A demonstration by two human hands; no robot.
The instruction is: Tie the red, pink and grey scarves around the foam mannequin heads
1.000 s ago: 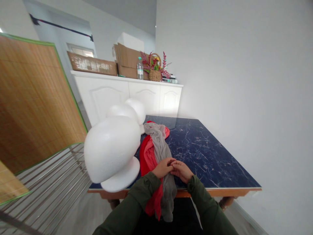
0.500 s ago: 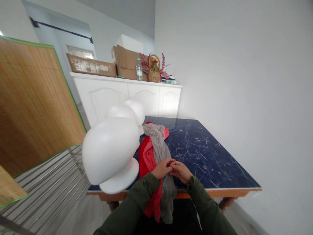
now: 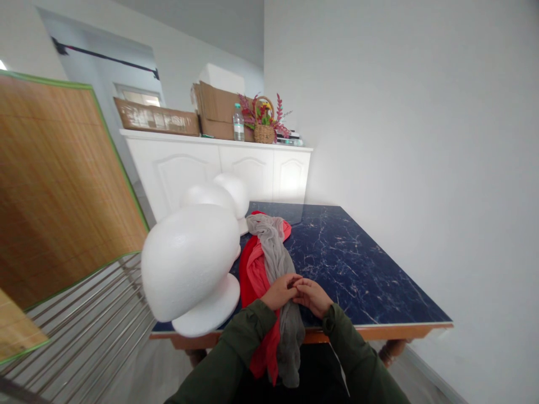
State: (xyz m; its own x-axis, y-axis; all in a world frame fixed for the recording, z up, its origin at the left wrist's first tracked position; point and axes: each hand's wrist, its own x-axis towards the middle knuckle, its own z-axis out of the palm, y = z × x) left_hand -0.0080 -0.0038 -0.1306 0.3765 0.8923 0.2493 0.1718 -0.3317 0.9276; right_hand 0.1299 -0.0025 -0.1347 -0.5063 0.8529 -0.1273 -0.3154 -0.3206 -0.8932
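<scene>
My left hand (image 3: pixel 281 292) and my right hand (image 3: pixel 313 295) rest together at the near edge of a dark blue marbled table (image 3: pixel 357 264), fingers curled and touching each other over a grey scarf (image 3: pixel 275 255). The grey scarf lies lengthwise on top of a red scarf (image 3: pixel 252 269), and both hang over the table's near edge. Whether the fingers pinch the grey cloth is hard to tell. A white foam mannequin head (image 3: pixel 189 264) stands just left of my left hand, with two more foam heads (image 3: pixel 223 193) behind it.
A white cabinet (image 3: pixel 219 168) at the back carries cardboard boxes (image 3: pixel 217 109), a water bottle (image 3: pixel 238 122) and a flower basket (image 3: pixel 264 120). A bamboo screen (image 3: pixel 54 185) and a metal rack (image 3: pixel 84 331) stand at the left. A white wall runs along the right.
The view has shifted very slightly; my hands stay together on the grey scarf in nearly the same spot.
</scene>
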